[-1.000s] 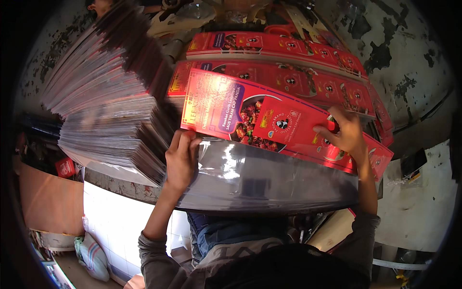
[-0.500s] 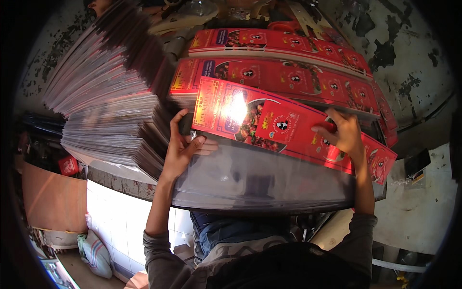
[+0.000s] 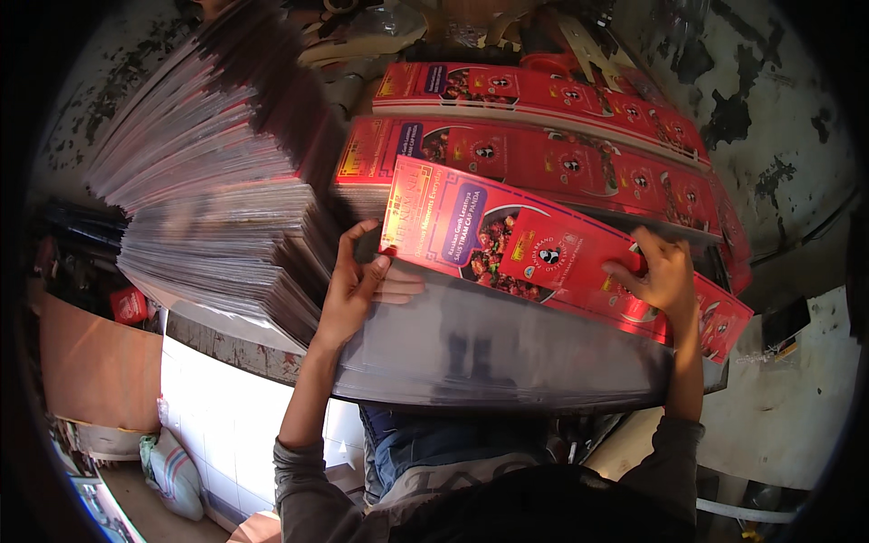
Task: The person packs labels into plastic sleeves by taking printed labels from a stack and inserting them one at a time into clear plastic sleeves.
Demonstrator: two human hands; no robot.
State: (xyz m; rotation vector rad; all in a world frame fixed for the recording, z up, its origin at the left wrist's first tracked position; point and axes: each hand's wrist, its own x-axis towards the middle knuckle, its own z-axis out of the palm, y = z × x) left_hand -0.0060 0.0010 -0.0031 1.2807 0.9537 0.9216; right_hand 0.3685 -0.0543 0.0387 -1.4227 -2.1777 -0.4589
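A long red printed card strip (image 3: 453, 222) lies aslant across a stack of clear, greyish plastic sheets (image 3: 507, 335) in front of me, its right end nearer to me. At its left end, my left hand (image 3: 348, 294) pinches the near corner between thumb and forefinger; the other fingers stretch over the plastic. My right hand (image 3: 665, 276) grips the strip toward its right end, thumb on the printed face and fingers bent at the far edge. Just beyond the strip sits a row of matching red strips (image 3: 534, 158), piled up, partly hidden by it.
Another pile of red strips (image 3: 543, 95) stands farther back. On the left rises a tall, fanned pile of plastic-faced sheets (image 3: 217, 235), close to my left forearm. A striped sack (image 3: 174, 475) rests on the floor at lower left. Peeling wall (image 3: 733, 90) borders the right.
Everything has shifted slightly right and down in the picture. The bright glare on the strip's left part has gone. Both hands keep about the same hold on it.
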